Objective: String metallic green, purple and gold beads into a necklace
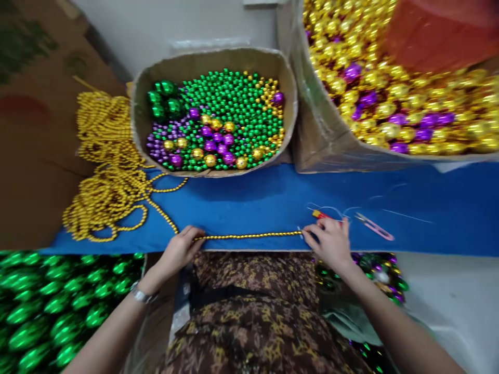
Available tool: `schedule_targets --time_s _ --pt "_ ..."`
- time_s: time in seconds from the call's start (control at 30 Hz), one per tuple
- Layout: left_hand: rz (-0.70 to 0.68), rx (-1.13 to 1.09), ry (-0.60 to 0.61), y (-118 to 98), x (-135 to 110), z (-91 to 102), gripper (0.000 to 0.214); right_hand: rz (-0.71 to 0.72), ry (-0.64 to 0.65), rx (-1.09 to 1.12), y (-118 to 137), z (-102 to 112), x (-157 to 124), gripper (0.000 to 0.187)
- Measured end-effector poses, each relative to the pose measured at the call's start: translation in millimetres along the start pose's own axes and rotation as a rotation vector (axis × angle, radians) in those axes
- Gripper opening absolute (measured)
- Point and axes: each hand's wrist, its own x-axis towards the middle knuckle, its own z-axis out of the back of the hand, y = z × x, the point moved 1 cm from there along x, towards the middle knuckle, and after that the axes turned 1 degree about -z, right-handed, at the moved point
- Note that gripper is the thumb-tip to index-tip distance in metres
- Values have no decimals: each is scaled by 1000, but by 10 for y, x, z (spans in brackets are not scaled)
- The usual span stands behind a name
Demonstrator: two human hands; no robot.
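A strand of small gold beads (pixel 249 236) runs nearly straight along the front of the blue tabletop. My left hand (pixel 184 246) pinches it near the left, where it leads back to a heap of gold bead strands (pixel 111 171). At its other end, my right hand (pixel 331 240) has thumb and fingertips closed on the strand's tip. Just behind the right fingers lies a small red and yellow object (pixel 320 213), partly covered by the hand, its kind unclear. Pink thread snips (pixel 376 227) lie to the right, near thin pale thread (pixel 407 215).
A cut-down cardboard box (pixel 290 111) of green, purple and gold beads stands behind the strand. At the back right is a larger box (pixel 317 124) of gold and purple beads with a red container (pixel 440 36). Large green beads (pixel 58 306) fill the lower left. Brown cardboard (pixel 35 156) stands left.
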Motion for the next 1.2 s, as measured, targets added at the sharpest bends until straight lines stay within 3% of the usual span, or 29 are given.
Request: schedule_targets --time_s 0.33,0.7,0.83,1.03,1.13,1.2 --pt "32 -41 36 22 -3 86 15 65 -39 -48 -23 -54 -18 36" --pt "9 147 67 34 -6 63 22 72 -32 -59 -11 -31 -4 35" --pt "-20 327 70 -1 3 64 23 101 -22 -91 26 52 40 34" --pt "0 631 17 -116 384 238 14 99 -122 -199 42 216 516 33" --pt "69 643 -18 -147 635 311 16 56 -139 -254 -47 221 847 31" --pt "110 605 -30 -158 749 319 18 10 -78 -289 -62 199 1013 26"
